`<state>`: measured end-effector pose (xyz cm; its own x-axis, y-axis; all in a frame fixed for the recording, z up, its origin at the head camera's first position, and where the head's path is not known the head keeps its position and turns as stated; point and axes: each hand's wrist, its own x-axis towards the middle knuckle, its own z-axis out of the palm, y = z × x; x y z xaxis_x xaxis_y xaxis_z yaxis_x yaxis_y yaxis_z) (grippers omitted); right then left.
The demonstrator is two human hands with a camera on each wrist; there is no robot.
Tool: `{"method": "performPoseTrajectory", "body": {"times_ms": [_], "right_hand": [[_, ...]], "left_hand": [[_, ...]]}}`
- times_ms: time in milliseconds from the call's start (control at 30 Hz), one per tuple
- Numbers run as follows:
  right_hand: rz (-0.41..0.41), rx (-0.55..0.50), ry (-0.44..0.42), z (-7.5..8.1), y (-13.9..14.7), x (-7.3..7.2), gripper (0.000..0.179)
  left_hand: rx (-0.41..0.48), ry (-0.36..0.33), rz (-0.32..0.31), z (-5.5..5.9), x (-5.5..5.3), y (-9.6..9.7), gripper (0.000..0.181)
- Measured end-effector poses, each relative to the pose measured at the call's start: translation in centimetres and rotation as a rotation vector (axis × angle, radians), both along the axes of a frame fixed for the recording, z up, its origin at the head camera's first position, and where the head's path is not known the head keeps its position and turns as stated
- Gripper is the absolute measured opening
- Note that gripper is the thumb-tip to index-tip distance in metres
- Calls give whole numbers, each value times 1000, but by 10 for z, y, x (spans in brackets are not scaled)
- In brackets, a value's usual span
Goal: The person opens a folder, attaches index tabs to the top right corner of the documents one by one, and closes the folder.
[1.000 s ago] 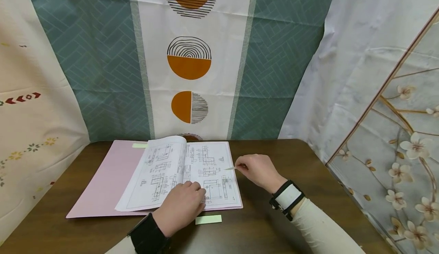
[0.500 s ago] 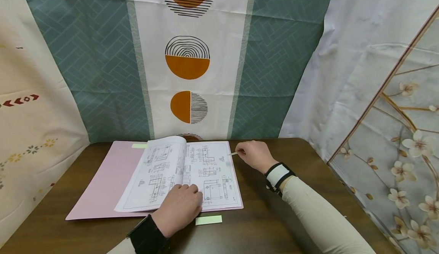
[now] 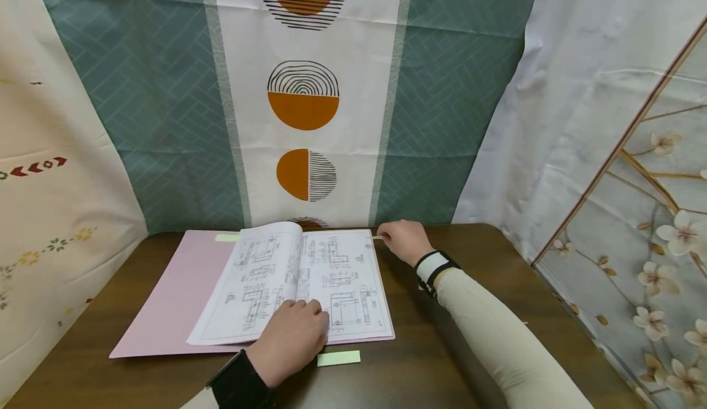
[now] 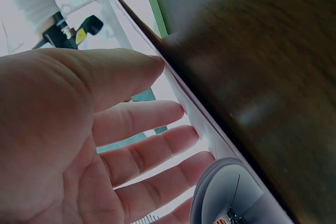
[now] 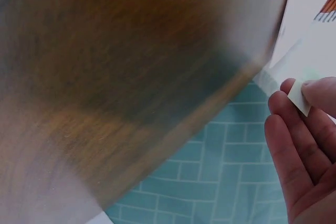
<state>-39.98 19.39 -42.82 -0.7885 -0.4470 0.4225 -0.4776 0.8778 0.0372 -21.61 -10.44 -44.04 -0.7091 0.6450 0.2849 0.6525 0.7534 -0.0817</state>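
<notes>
A booklet of technical drawings (image 3: 345, 280) lies open in a pink folder (image 3: 171, 292) on the brown table. My left hand (image 3: 289, 338) rests on the lower part of the pages near the fold, and its fingers look relaxed in the left wrist view. At the upper right corner of the right page, my right hand (image 3: 405, 241) pinches a small pale sticky note (image 5: 299, 98) between thumb and fingers. The note's end reaches the page edge; whether it touches the paper I cannot tell. A light green sticky note pad (image 3: 339, 358) lies just below the booklet.
A light green sticky strip (image 3: 227, 237) is on the folder's top edge at the left. Behind the table (image 3: 458, 347) hangs a patterned curtain (image 3: 436, 120), with more cloth along both sides.
My right hand has moved up along the page's right edge to the upper corner, carrying the sticky note. My left hand has stayed nearly in place on the pages.
</notes>
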Motion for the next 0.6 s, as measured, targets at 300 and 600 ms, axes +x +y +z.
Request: {"method": "performPoseTrajectory", "body": {"times_ms": [300,600], "right_hand": [[-29,27,31,-6,1,-17,11],[-22,93,49,-9,-10,-26,13]], "left_hand": [[5,8,-13,-3,-2,1,19],[6,22,-13,-4,-2,-1,22]]}}
